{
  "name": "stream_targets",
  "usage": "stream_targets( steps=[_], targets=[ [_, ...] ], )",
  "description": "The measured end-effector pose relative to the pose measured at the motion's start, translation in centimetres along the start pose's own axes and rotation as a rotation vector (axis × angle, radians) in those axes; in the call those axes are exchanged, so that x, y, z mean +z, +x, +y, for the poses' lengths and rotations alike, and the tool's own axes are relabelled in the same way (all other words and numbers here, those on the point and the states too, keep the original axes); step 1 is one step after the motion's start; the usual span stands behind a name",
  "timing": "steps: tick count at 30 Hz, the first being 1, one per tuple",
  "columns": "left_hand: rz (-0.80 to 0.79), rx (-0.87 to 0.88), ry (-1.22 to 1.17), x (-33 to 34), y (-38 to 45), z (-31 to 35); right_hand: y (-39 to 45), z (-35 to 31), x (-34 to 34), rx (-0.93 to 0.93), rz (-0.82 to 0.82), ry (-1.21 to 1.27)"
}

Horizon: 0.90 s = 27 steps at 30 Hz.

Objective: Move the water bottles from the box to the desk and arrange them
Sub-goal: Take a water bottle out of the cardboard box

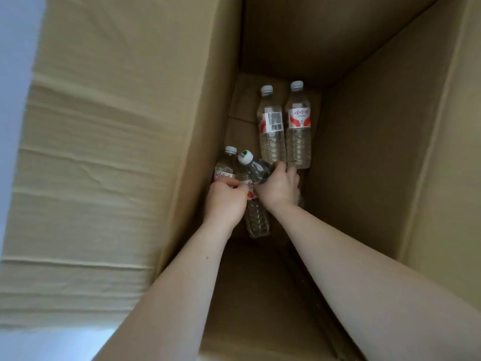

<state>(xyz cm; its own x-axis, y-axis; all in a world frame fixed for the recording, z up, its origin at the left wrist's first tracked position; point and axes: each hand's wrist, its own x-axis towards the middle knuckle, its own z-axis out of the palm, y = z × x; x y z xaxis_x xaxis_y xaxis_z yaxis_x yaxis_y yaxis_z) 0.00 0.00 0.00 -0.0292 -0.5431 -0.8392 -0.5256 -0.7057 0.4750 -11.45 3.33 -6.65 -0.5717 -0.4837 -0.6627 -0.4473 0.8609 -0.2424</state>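
Deep in the cardboard box [364, 152], the left hand [226, 201] curls over one water bottle [224, 171]; the right hand [279, 187] seemingly grips a tilted bottle [253, 168], fingertips hidden. Red-and-white labels carry Chinese characters, unreadable; two bottles [285, 131] lie beyond.

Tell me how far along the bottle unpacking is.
Nothing looks done; the desk isn't in view. Both hands are in the box: left hand and right hand grip bottles at its bottom. Two more bottles lie beside them, untouched. All still need moving and arranging.
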Motion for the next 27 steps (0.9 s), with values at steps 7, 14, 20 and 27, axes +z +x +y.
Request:
stream_targets(
  steps=[7,14,20,27],
  targets=[
    [-0.040,-0.037,-0.033,1.0,0.7,-0.5,0.8,1.5,2.0,-0.022,0.054,-0.029],
    [-0.035,-0.043,-0.057,1.0,1.3,-0.8,0.8,2.9,3.1,-0.073,0.146,0.055],
    [-0.039,-0.041,-0.055,1.3,1.2,-0.6,1.1,3.1,1.8,-0.144,0.086,0.002],
    [-0.042,0.010,-0.026,1.2,-0.3,0.9,-0.5,1.9,-0.1,-0.079,0.106,0.128]
  ],
)
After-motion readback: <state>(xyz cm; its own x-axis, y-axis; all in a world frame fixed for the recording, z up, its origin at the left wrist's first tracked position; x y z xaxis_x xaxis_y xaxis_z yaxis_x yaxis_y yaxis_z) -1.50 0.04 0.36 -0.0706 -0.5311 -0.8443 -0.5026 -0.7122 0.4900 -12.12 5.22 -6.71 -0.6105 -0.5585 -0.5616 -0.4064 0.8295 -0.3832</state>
